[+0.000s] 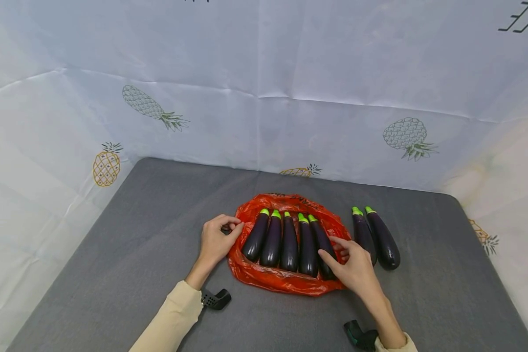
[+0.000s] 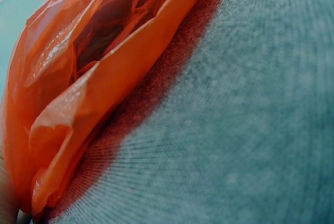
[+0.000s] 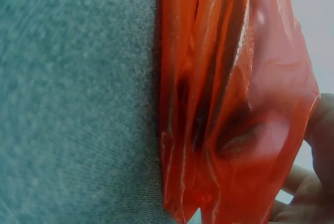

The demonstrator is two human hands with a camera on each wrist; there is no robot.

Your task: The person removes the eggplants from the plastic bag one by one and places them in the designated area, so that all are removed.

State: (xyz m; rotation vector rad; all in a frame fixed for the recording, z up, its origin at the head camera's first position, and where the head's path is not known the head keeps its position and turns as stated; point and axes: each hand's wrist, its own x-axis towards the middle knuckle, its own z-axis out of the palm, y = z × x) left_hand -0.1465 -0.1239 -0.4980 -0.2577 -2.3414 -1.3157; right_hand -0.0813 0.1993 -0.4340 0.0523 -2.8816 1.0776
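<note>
A red plastic bag (image 1: 286, 285) lies spread open, with several dark eggplants (image 1: 289, 244) side by side on it, green stem ends away from me. My left hand (image 1: 216, 238) pinches the bag's left rim; the left wrist view shows the folded bag edge (image 2: 112, 85) and only a sliver of that hand. Over the bag's right side, my right hand (image 1: 354, 266) has its thumb and fingers about the rightmost eggplant (image 1: 320, 237). Its lower end rests within the bag. In the right wrist view, crumpled bag film (image 3: 235, 93) hides much of what the fingers touch.
Two more eggplants (image 1: 384, 239) lie together on the grey tabletop (image 1: 158, 244), just right of the bag and close to my right hand. A pale sheet (image 1: 255, 122) printed with pineapples hangs behind the table's far edge.
</note>
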